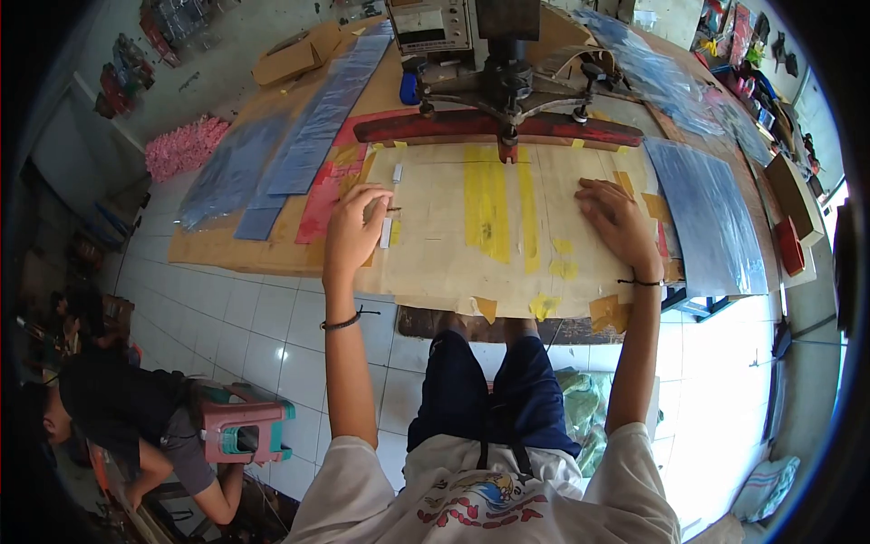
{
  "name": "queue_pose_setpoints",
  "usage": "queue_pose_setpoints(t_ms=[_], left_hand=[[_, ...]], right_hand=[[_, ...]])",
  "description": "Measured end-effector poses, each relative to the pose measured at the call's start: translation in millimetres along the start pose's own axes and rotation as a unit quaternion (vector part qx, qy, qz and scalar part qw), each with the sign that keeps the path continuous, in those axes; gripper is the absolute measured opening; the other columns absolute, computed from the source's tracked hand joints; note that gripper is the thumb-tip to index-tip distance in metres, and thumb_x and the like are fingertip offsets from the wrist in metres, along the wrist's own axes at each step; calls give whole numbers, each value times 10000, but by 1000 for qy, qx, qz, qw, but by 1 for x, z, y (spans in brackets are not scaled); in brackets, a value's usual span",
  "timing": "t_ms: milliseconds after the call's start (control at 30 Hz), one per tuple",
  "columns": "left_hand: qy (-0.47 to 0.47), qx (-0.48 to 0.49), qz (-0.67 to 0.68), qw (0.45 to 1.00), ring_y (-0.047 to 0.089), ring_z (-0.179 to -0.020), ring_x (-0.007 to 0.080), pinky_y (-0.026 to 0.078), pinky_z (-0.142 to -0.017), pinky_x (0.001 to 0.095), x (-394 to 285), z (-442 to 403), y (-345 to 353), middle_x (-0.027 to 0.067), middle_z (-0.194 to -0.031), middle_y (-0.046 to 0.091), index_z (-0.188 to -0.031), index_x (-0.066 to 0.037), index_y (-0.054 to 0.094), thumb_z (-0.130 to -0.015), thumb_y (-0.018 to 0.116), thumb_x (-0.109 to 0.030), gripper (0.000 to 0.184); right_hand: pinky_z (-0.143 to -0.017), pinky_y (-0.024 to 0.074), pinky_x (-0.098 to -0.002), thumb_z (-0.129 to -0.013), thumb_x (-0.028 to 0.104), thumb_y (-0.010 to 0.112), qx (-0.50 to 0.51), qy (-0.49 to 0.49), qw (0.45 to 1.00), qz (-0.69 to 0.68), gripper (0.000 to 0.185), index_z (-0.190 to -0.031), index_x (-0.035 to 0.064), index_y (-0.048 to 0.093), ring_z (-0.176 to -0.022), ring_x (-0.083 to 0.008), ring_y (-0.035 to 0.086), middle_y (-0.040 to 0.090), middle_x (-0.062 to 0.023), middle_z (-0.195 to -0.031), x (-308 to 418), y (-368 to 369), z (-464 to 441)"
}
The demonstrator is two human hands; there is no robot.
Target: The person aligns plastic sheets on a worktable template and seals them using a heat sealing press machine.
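Observation:
My left hand (356, 227) rests at the left side of a tan work sheet (426, 263) patched with yellow tape (489, 208). Its fingers are loosely bent, with nothing visible in them, close to two small white strips (386, 233). On the right side of the same sheet lies my right hand (618, 222), fingers apart and slightly curved, holding nothing. Beyond both hands, a long red-edged press bar (444, 129) spans the sheet's far edge, hanging from a dark metal press head (515, 86).
Stacks of bluish plastic sheets lie left (313, 136) and right (707, 213) on the table. A control box (430, 25) stands behind the press. At lower left a person (127, 408) bends beside a pink stool (245, 431). A pink bundle (186, 148) sits farther left.

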State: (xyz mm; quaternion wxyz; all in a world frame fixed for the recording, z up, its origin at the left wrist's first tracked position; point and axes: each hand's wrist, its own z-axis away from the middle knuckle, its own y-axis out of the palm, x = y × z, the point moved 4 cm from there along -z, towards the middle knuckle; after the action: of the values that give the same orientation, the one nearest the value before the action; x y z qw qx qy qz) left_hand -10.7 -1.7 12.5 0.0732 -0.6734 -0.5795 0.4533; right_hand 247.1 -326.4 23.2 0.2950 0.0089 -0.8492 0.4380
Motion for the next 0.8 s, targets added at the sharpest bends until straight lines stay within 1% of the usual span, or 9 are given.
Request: queue_pose_setpoints(t_ms=[433, 800], left_hand=[[4, 1, -12, 1000, 685, -1041, 329, 527, -919, 396, -1, 1, 0, 149, -1105, 712, -1051, -1, 721, -981, 626, -124, 170], [-9, 4, -16, 1000, 681, -1049, 329, 528, -912, 393, -2, 1, 0, 146, -1115, 708, -1059, -5, 724, -974, 627, -116, 170]], right_hand=[[-1089, 452, -430, -942, 153, 658, -6, 7, 1000, -5, 204, -1097, 47, 737, -1249, -336, 601, 691, -132, -1303, -1, -1, 2], [-1097, 434, -434, -929, 141, 669, -8, 13, 1000, -10, 204, -1093, 40, 734, -1254, -339, 596, 686, -145, -1308, 3, -3, 1]])
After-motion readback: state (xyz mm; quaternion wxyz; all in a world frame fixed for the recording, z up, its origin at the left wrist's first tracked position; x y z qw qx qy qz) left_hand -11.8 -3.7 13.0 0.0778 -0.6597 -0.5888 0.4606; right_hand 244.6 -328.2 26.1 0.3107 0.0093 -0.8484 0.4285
